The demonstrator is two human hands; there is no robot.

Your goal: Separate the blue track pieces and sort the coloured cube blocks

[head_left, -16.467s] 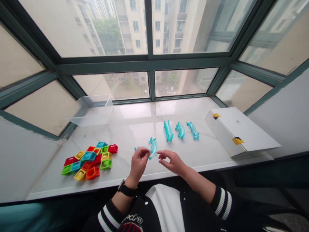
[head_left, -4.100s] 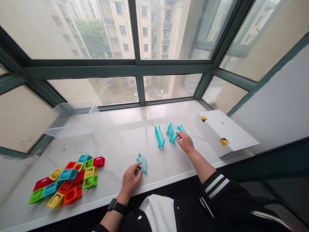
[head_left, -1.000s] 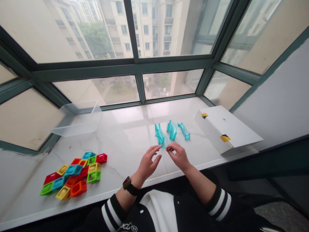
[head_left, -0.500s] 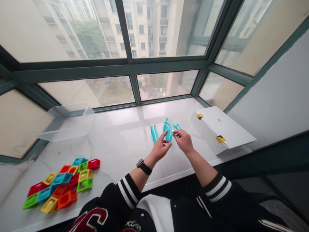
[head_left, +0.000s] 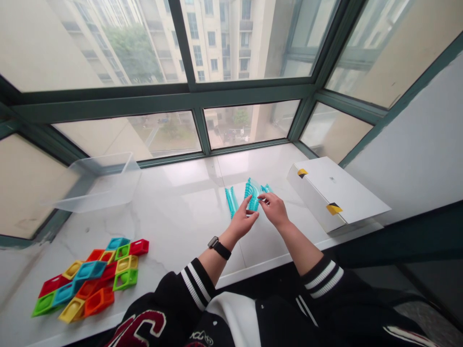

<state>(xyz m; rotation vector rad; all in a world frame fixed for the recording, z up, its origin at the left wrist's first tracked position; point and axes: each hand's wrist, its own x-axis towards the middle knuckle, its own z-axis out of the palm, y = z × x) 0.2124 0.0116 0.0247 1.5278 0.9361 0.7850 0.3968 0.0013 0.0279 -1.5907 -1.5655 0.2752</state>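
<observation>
Above the white counter stands a clear turquoise plastic piece (head_left: pixel 252 190) with ridged edges and curved lines on its face. My right hand (head_left: pixel 274 208) has thumb and forefinger pinched on its right side. At its lower left is my left hand (head_left: pixel 243 219), wearing a black watch, thumb and forefinger spread apart; whether a fingertip touches the piece cannot be made out. A narrow turquoise ridged piece (head_left: pixel 230 201) lies just left of it. Another turquoise piece (head_left: pixel 266 188) shows behind my right fingers, partly hidden.
Coloured hollow plastic blocks (head_left: pixel 90 271) lie grouped at the counter's front left. A clear plastic bin (head_left: pixel 125 190) stands at the back left. On the right is a white box (head_left: pixel 340 193) with yellow-black tabs. Green-framed windows (head_left: pixel 162 99) rise behind the white counter (head_left: pixel 181 217).
The view has shifted slightly. Both hands stay almost in place at the turquoise piece, with only a very small shift of the piece and fingers.
</observation>
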